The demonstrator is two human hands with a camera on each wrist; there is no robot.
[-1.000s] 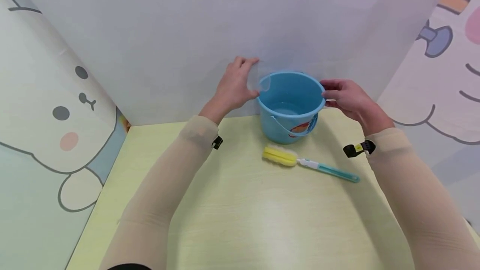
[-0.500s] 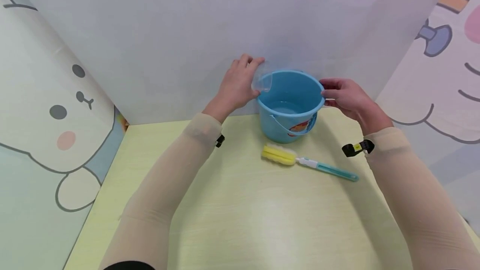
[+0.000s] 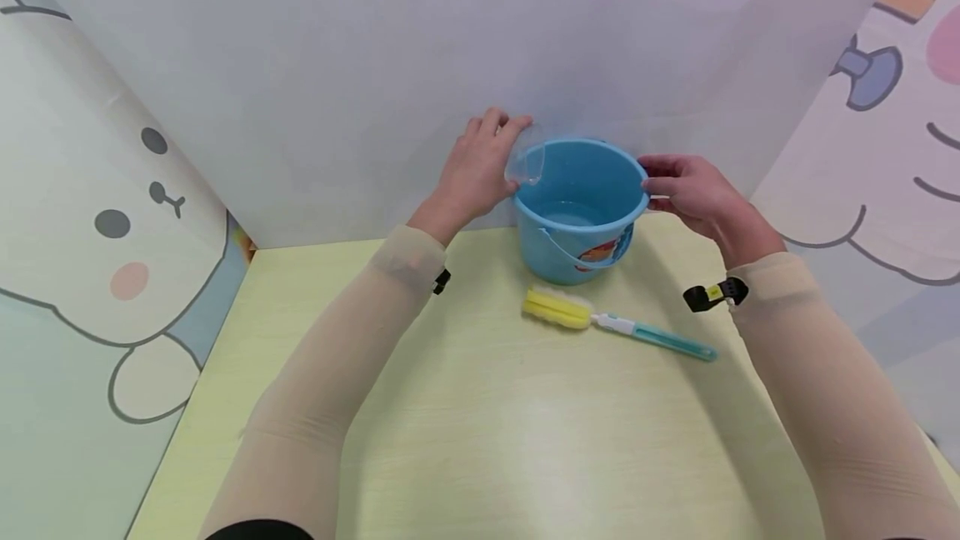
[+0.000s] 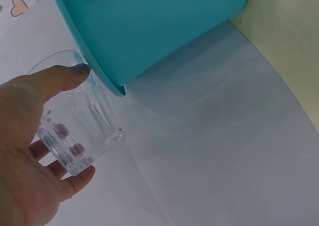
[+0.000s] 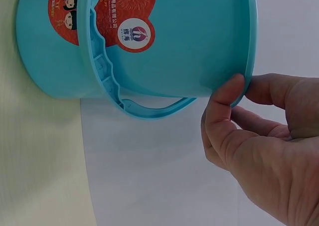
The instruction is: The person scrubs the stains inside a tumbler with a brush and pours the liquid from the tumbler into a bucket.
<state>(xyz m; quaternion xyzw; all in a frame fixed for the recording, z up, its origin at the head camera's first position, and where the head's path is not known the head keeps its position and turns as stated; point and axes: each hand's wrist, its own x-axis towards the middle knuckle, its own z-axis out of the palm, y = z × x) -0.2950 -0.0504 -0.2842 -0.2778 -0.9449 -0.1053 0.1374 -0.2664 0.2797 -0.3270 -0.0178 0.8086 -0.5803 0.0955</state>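
Note:
My left hand [image 3: 476, 163] grips a clear plastic cup [image 4: 82, 116], tilted with its mouth toward the bucket, right at the left rim. In the left wrist view the thumb lies across the cup's near side and the fingers curl behind it. A blue bucket [image 3: 558, 248] stands upright at the back of the table, a little clear liquid [image 3: 572, 213] in its bottom. On the right, my right hand [image 3: 693, 194] pinches the bucket's rim between thumb and fingers. The bucket's handle [image 5: 107, 79] hangs down over a red label [image 5: 132, 16].
A sponge bottle brush with a yellow head [image 3: 557, 307] and teal handle [image 3: 671, 342] lies in front of the bucket on the pale wooden table [image 3: 480, 440]. A white wall [image 3: 360, 90] rises close behind the bucket, with cartoon-printed panels on both sides.
My left hand has shifted slightly right and up with the cup, tipping it further over the bucket's rim. The right hand keeps its pinch on the rim, and the brush lies still.

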